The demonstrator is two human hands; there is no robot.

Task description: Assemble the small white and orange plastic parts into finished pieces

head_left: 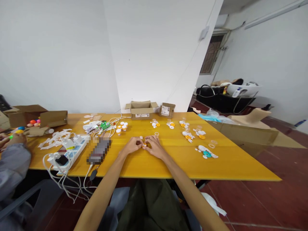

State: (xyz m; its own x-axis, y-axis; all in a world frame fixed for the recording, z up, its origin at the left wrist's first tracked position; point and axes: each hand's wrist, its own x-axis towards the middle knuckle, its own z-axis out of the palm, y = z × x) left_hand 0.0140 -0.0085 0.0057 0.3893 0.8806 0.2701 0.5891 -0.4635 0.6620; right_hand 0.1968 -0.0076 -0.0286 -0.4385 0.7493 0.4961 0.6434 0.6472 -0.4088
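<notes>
My left hand and my right hand meet over the table, fingertips closed around a small orange-and-white plastic piece. Its exact kind is too small to make out. Just beyond my fingers lie a small white plastic part and a clear ring. To the right, loose white and orange parts are spread in several little groups, one of them with a teal disc. A cluster of white-topped, orange-and-white pieces stands to the left, beyond my left hand.
Two cardboard boxes stand at the table's back edge. A power strip with tangled white cables and a blurred-out phone lie left. Another person's sleeve shows at far left, near a box of coloured balls.
</notes>
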